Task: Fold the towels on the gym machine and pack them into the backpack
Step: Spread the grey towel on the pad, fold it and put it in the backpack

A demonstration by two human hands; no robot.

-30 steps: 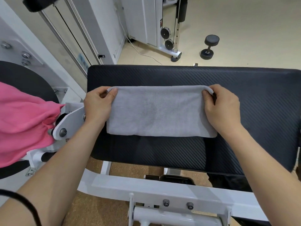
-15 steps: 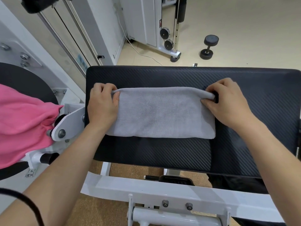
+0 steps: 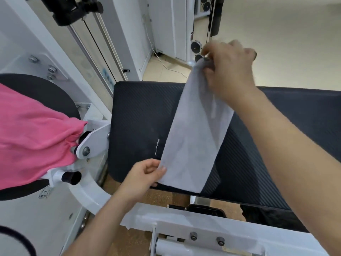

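A folded grey towel (image 3: 195, 137) hangs lengthwise in the air above the black padded seat (image 3: 140, 115) of the gym machine. My right hand (image 3: 228, 71) pinches its far top end, raised above the pad's back edge. My left hand (image 3: 145, 174) grips the towel's near lower left corner at the pad's front edge. A pink towel (image 3: 35, 133) is draped over a round black pad at the left. No backpack is in view.
The machine's white frame (image 3: 203, 230) with bolts runs along the front below the seat. White uprights and cables (image 3: 96, 39) stand at the back left. A cable tower with pulleys (image 3: 196, 47) stands behind on the beige floor.
The grey towel lay flat across the seat with a hand at each short end. Now it is lifted and turned lengthwise, right hand raised far, left hand drawn near.
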